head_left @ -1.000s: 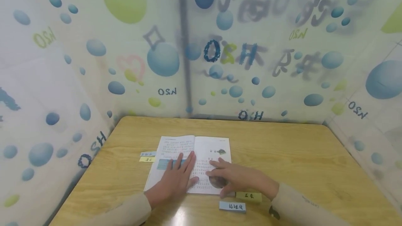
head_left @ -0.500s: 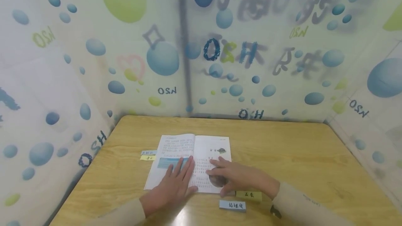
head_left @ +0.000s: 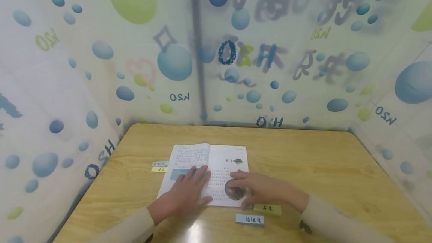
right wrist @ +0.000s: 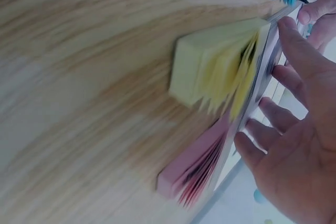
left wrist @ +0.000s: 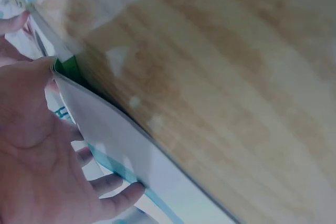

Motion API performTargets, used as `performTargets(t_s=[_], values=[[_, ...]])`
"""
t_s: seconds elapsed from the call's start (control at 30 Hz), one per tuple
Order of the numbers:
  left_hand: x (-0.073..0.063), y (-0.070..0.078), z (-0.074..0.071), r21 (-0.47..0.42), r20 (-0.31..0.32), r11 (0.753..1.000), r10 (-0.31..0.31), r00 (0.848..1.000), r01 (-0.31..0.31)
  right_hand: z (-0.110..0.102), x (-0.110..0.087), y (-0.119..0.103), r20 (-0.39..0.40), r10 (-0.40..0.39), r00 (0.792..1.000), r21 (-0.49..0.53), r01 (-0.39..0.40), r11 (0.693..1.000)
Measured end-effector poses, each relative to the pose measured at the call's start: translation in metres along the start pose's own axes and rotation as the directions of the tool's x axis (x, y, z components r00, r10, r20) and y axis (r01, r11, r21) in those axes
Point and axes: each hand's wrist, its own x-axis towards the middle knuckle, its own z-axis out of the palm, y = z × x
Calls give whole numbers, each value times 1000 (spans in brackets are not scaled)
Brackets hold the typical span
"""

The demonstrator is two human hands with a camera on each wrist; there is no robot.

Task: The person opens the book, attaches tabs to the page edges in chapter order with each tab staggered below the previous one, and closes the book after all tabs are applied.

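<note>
An open book with printed pages and a round dark picture lies on the wooden table. My left hand rests over the left page near the spine, fingers spread. In the left wrist view its palm faces the book's lower edge. My right hand lies over the right page, fingertips by the round picture and thumb at the lower right corner. Right beside that corner sits a yellow sticky note pad, with a blue sticky note pad closer to me. Neither hand grips anything.
Blue and yellow paper slips show at the book's left edge. The right wrist view has a pink sticky note pad beside the yellow one. Walls with a bubble pattern enclose the wooden table.
My right hand has slid a little to the right, uncovering more of the round picture. My left hand has shifted slightly, its fingers now more bent. The book stays in place.
</note>
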Motion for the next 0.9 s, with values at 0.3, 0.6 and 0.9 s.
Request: performTargets(t_s=[0.3, 0.6, 0.9], values=[[9, 0, -11, -71, 28, 996, -54, 998, 56, -6, -15, 7, -11, 60, 998, 42, -60, 997], [12, 1, -9, -102, 31, 993, -54, 998, 57, -10, -27, 14, -69, 81, 994, 61, -77, 995], [13, 1, -9, -74, 41, 995, -59, 997, 62, -19, -46, 29, -154, -7, 988, -12, 5, 1000]])
